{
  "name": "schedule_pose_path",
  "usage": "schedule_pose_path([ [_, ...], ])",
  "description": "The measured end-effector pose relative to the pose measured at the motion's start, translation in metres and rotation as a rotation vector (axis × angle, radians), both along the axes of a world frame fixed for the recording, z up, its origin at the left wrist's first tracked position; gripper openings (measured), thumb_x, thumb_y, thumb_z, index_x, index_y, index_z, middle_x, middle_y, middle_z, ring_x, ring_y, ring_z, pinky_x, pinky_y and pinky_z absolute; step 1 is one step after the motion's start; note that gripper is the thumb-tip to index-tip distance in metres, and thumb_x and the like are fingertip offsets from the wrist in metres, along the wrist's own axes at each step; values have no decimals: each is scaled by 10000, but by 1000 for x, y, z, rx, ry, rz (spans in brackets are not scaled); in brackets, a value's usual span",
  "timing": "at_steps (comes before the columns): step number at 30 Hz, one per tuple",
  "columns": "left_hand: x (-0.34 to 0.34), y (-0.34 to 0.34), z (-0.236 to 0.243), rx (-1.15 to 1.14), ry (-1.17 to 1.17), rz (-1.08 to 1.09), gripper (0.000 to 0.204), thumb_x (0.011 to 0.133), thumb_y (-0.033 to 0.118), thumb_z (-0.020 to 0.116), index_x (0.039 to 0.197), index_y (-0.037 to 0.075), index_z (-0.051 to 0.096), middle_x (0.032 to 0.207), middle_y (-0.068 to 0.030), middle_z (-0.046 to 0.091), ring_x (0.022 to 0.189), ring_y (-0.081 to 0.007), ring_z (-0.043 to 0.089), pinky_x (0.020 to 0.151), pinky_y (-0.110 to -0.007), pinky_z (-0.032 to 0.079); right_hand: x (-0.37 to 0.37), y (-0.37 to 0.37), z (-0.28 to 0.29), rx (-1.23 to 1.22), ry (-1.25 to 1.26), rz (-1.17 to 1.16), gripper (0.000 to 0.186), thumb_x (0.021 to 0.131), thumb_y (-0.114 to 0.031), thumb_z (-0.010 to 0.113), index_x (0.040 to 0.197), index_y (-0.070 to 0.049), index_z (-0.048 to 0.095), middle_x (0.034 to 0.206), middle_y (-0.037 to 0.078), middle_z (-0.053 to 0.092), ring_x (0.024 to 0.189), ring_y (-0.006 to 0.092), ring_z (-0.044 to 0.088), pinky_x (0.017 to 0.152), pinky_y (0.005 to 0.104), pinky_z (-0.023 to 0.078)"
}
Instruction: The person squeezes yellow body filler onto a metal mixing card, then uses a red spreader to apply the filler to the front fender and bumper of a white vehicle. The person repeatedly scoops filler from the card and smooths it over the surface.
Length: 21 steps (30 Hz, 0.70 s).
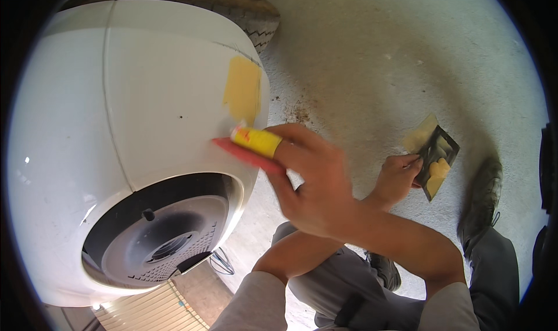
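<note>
My forearms are crossed, the right one lying over the left. In my right hand (317,177), blurred by motion, are a yellow tube (256,141) with a whitish end and a flat red spreader (247,155) beneath it. Both are close to the white car bumper (165,69), just below a smeared patch of yellow filler (243,87). I cannot tell whether the spreader touches the paint. My left hand (398,180), on the far right side, pinches a dark flat mixing board (431,151) by its edge. A lump of yellow filler (437,174) sits on that board.
A round lamp opening (168,238) with a dark rim is in the bumper's lower part. Behind the bumper is a tyre (261,26). Thin wires (221,263) hang below. A ribbed yellowish panel (145,310) lies at lower left. My shoe (485,185) stands on the concrete floor (360,58).
</note>
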<state>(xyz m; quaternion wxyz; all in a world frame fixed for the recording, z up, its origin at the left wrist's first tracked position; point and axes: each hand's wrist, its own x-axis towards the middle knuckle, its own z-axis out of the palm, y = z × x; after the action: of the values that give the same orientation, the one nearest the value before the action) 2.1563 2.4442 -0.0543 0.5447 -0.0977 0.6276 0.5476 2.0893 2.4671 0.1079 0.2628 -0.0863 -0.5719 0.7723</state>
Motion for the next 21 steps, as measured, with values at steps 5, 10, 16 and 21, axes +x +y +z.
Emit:
schedule_pose_path([
  [5,-1,3,-3,-72,44,28,354,1050,225,602,1216,-79,678,904,-97,716,720,-150,707,676,-298,621,-41,27,-18,136,30,-220,172,813,35,692,976,-18,702,880,155,672,735,382,653,630,443,515],
  [10,3,0,-3,-4,-25,77,362,1054,242,603,1223,-68,682,914,-81,718,742,-145,707,692,-296,614,-19,4,5,127,51,-217,215,783,28,708,987,-39,698,1003,140,683,810,346,677,668,426,549],
  [16,-3,0,-5,-24,-4,-21,404,1052,223,611,1318,-80,630,1027,-125,738,820,-194,740,799,-359,635,-21,28,-3,136,72,-102,185,777,32,715,952,-27,696,896,125,683,735,336,674,604,415,536],
  [21,-5,2,-1,-91,-14,-29,391,1050,206,609,1320,-76,631,1018,-128,743,828,-189,741,801,-358,637,-34,28,20,304,145,-261,245,770,29,700,1007,-27,713,979,130,696,762,308,676,620,373,526],
])
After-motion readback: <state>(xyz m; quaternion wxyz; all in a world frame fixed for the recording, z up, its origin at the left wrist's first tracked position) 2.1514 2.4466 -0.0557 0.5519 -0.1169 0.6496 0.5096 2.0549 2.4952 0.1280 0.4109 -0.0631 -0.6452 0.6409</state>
